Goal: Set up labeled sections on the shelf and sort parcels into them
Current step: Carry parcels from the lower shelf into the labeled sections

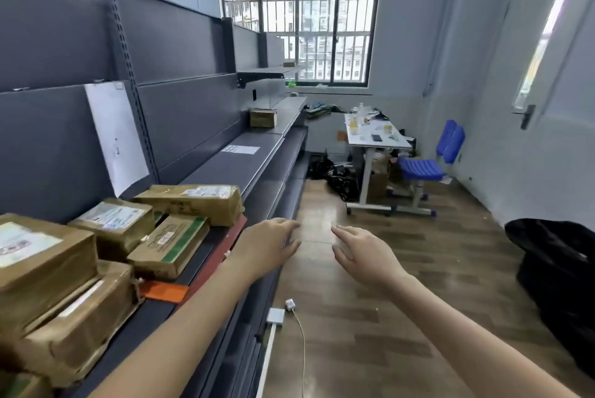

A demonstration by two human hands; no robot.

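- Released and empty: left hand (273, 236) and right hand (363, 252), fingers straight, just off the shelf (244, 169) front edge.
- Parcels (170, 246) piled at the shelf's near end; label sheet (240, 149) farther along.
- Best to lift one parcel two-handed, reading its label first.

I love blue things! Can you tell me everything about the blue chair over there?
The blue chair stands upright on the wooden floor at the far right side of the room, right beside the white table. Its seat and backrest look like ribbed blue plastic. They sit on a pale frame with small blue feet. The seat points toward the table, with the backrest on the far side. Nothing lies on the seat, and only the floor touches the chair.
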